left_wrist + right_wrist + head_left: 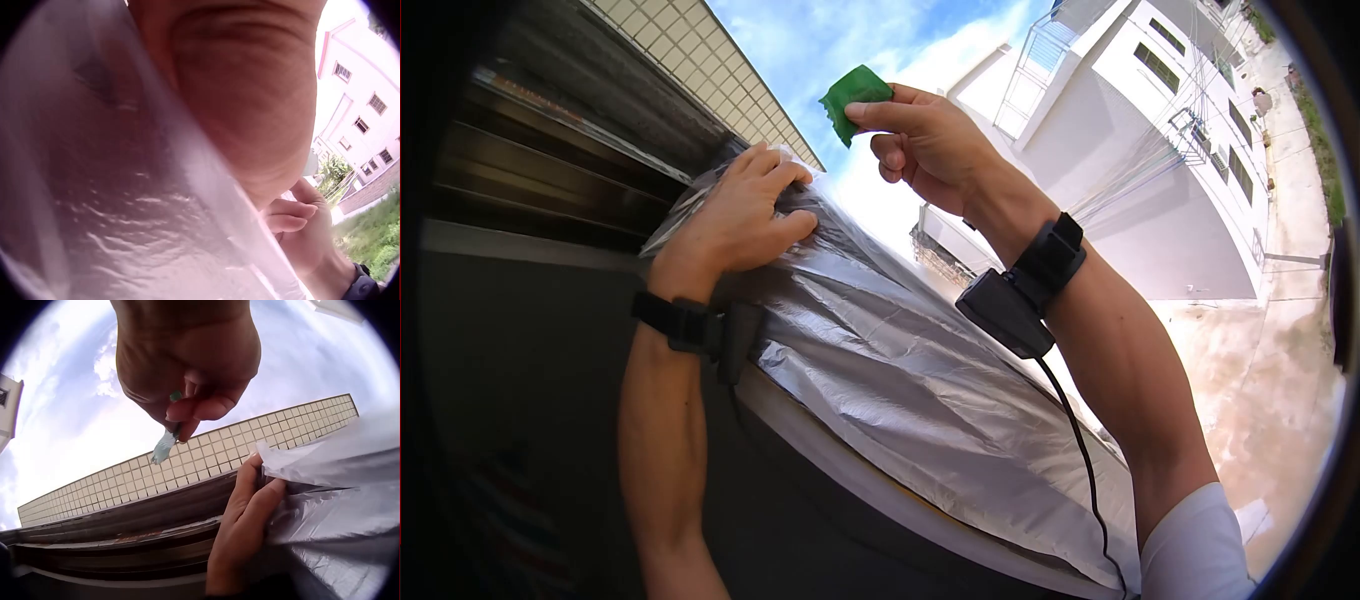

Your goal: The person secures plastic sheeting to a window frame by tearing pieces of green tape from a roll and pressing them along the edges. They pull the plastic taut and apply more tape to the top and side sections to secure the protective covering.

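In the head view my right hand [940, 140] is raised against the sky, pinching a short piece of green tape [858, 100] between thumb and index finger. The other fingers of that hand are curled in. From the right wrist the tape [165, 447] hangs below the fingertips, its surface pale and shiny. My left hand [735, 215] lies on the upper end of a silvery plastic sheet [880, 350], fingers pressing at its top edge beside the frame, thumb spread apart. In the right wrist view the left hand's [240, 525] fingertips sit right at the sheet's edge.
A dark metal window frame [550, 130] runs along the upper left, with a cream tiled wall [700, 60] above it. Beyond the sheet stand white buildings [1140, 170] and the ground [1250, 370] far below. A black cable [1080, 440] hangs from the right wrist camera.
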The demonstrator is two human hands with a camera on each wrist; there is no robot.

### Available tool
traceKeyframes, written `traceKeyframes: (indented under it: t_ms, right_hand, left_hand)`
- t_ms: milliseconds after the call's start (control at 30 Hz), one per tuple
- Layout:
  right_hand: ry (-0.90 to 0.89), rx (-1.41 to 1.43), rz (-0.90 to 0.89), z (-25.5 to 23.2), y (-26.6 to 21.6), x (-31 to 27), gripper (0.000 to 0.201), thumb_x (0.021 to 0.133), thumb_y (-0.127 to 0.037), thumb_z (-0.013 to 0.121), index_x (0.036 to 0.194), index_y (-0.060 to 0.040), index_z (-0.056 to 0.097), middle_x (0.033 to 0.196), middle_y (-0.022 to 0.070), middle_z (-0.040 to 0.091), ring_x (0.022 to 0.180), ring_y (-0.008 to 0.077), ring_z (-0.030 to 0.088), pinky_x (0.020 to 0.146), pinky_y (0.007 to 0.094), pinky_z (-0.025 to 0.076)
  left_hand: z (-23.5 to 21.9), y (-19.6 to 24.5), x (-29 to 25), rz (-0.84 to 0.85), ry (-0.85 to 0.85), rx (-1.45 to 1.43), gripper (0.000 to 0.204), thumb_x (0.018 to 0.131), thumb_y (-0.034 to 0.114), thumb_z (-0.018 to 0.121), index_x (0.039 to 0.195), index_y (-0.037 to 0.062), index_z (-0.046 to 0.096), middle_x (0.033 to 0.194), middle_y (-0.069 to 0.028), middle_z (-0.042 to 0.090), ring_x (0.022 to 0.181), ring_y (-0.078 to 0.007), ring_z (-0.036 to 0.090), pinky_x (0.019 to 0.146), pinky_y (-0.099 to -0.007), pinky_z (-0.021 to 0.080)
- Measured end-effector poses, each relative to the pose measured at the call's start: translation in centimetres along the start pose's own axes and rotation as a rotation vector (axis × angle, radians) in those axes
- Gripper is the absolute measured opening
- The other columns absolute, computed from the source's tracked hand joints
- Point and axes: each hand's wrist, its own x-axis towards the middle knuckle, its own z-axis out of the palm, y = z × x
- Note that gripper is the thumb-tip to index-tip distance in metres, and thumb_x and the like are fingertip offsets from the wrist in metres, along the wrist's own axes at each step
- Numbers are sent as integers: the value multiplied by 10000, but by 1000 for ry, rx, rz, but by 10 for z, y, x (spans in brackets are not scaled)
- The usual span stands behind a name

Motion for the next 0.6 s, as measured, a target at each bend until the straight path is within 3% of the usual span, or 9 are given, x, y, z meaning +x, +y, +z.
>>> traceKeyframes:
  t_ms: [100, 167, 300, 367, 600]
  right_hand:
    - [20, 15, 84, 7, 23, 6, 255, 892, -106, 702, 1076, 54, 627, 785, 79, 618, 505, 88, 502, 529, 252, 425]
    - [46, 27, 91, 9, 29, 12, 256, 885, -109, 710, 1065, 56, 634, 795, 85, 626, 506, 91, 500, 515, 253, 422]
    - [55, -93, 163, 2, 45, 29, 204, 868, -109, 729, 982, 46, 664, 777, 85, 629, 508, 106, 499, 484, 262, 417]
    - [68, -190, 266, -1, 53, 32, 193, 869, -150, 771, 965, -20, 666, 746, 12, 622, 492, 68, 508, 479, 222, 415]
    - [150, -170, 333, -6, 44, 18, 197, 846, -120, 788, 959, -22, 659, 778, 27, 633, 499, 63, 505, 438, 222, 409]
  left_hand:
    - [2, -6, -2, -5, 15, 34, 454, 838, 273, 652, 1213, 31, 570, 1320, -197, 488, 1332, -368, 392, 1118, -421, 346]
    - [-4, -2, 2, -87, -90, 37, 483, 826, 289, 649, 1213, 15, 556, 1337, -215, 477, 1338, -381, 385, 1117, -425, 346]
    - [-7, -1, 3, -87, -124, 3, 509, 813, 294, 648, 1214, -2, 544, 1365, -235, 459, 1348, -396, 373, 1115, -433, 346]
    - [-4, -1, 1, -80, -71, 43, 513, 807, 289, 644, 1209, -12, 540, 1377, -248, 451, 1351, -407, 366, 1113, -443, 349]
    - [-17, 29, -1, -80, -84, -5, 566, 801, 301, 645, 1238, -35, 521, 1424, -268, 432, 1389, -418, 338, 1144, -444, 324]
